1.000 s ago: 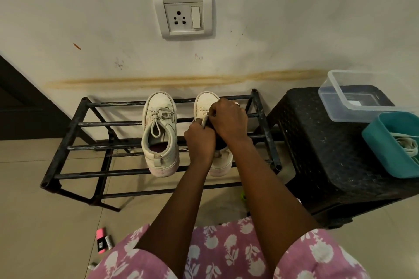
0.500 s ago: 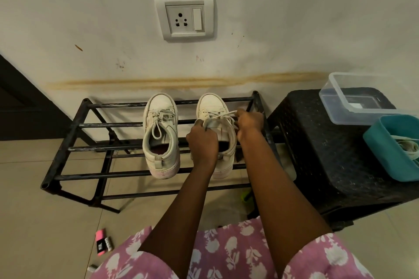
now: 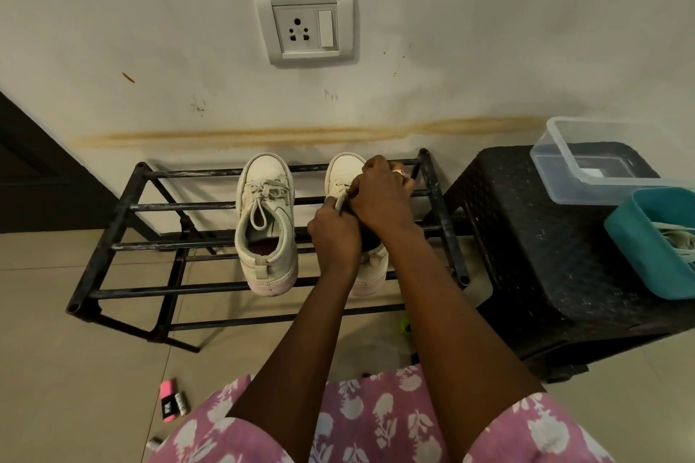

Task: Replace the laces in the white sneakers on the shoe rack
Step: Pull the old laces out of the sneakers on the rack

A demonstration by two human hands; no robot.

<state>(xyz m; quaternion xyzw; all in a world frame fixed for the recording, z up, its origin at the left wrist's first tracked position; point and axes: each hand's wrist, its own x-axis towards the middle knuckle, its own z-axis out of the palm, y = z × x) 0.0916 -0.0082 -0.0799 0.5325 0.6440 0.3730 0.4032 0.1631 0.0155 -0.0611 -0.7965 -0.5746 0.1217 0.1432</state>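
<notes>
On the shoe rack (image 3: 169,207), as I watch remotely, the right hand (image 3: 380,195), out at the far side of the right sneaker (image 3: 343,169) half a second ago, has swung back over the lacing and now sits against the left hand (image 3: 334,241). The left hand grips that sneaker at the collar, a pale strip of lace (image 3: 340,202) showing between the two. The right hand's fingers curl down, on what I cannot tell. I judge the old lace is still being loosened. The left sneaker (image 3: 265,222) stands just beside, laced; spare laces (image 3: 680,242) wait in the teal tub (image 3: 647,263), well apart.
</notes>
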